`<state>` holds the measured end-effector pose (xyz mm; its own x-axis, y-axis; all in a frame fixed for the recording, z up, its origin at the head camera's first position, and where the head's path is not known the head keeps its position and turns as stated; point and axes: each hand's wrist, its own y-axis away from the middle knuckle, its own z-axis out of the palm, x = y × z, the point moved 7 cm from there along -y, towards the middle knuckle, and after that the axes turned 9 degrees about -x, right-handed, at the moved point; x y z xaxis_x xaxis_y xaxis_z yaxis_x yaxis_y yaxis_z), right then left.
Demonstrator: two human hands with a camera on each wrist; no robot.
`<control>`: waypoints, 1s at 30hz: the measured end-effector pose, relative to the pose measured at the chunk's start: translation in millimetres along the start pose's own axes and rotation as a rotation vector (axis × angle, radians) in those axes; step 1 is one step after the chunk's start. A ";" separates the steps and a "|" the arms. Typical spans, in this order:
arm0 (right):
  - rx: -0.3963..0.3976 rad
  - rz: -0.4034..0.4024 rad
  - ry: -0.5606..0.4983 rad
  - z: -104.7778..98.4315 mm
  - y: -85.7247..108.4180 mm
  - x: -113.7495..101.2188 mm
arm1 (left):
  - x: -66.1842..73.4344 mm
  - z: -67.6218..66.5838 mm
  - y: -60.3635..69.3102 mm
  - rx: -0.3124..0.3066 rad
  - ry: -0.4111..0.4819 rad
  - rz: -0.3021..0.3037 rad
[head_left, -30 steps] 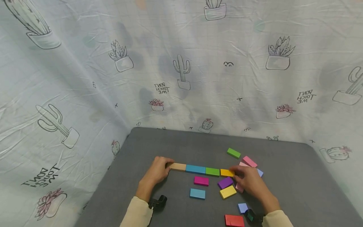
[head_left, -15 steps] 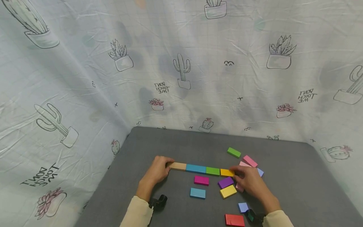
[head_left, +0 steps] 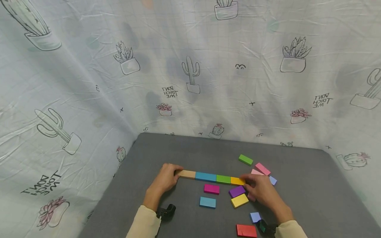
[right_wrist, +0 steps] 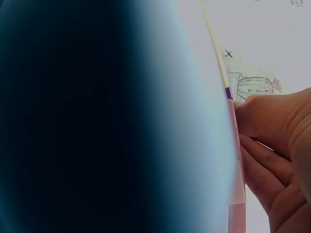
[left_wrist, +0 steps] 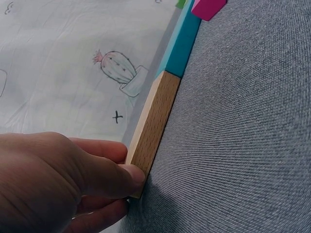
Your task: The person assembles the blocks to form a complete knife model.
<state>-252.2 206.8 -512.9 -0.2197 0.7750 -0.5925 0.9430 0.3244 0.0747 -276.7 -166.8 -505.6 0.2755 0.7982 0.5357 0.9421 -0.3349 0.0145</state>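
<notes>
Four-colour row of flat blocks: a bare wooden block [head_left: 187, 174], a blue block [head_left: 205, 177], a green block [head_left: 223, 179] and an orange-yellow block [head_left: 237, 181] lie end to end. My left hand [head_left: 164, 178] pinches the wooden block's left end; the left wrist view shows the thumb [left_wrist: 132, 175] on its near face. At the other end, my right hand [head_left: 262, 189] holds the orange-yellow block between thumb and fingers. A purple block [head_left: 237, 191] and a yellow block [head_left: 239, 200] lie just below that hand. A dark blur hides much of the right wrist view.
Below the row lie a magenta block [head_left: 211, 189] and a light blue block [head_left: 207, 202]. Nearer are a periwinkle block [head_left: 255, 217] and a red block [head_left: 246, 230]. Behind the right hand sit a loose green block [head_left: 245, 160] and a pink block [head_left: 263, 169]. Patterned cloth [head_left: 220, 76] surrounds the grey table.
The orange-yellow block has slid slightly left with my right hand, closing the thin gap beside the green block. My left hand has stayed in place.
</notes>
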 end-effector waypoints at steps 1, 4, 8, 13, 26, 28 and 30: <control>0.002 -0.001 0.002 -0.1 0.2 -0.2 | 0.3 0.1 -0.1 0.000 -0.002 0.004; 0.006 -0.002 0.003 -0.3 0.5 -0.5 | 0.5 0.4 -0.3 -0.002 -0.001 0.006; 0.002 -0.001 -0.001 -0.3 1.3 -1.1 | 0.5 0.4 -0.8 -0.001 -0.007 0.004; 0.002 -0.014 -0.001 -0.2 2.3 -1.4 | 0.4 0.0 0.0 0.002 -0.011 -0.001; 0.039 0.013 0.047 -1.2 11.9 6.1 | 2.4 0.3 1.2 -0.002 -0.012 0.002; 0.034 0.016 0.042 -1.4 15.2 6.5 | 2.8 -0.4 1.2 -0.002 -0.011 0.004; 0.030 0.013 0.051 -2.4 18.6 6.9 | 2.9 -0.8 1.4 -0.001 -0.008 0.005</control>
<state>-236.8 219.5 -513.7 -0.2188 0.8058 -0.5503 0.9529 0.2979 0.0572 -274.8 -165.4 -503.4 0.2820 0.8004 0.5290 0.9404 -0.3397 0.0128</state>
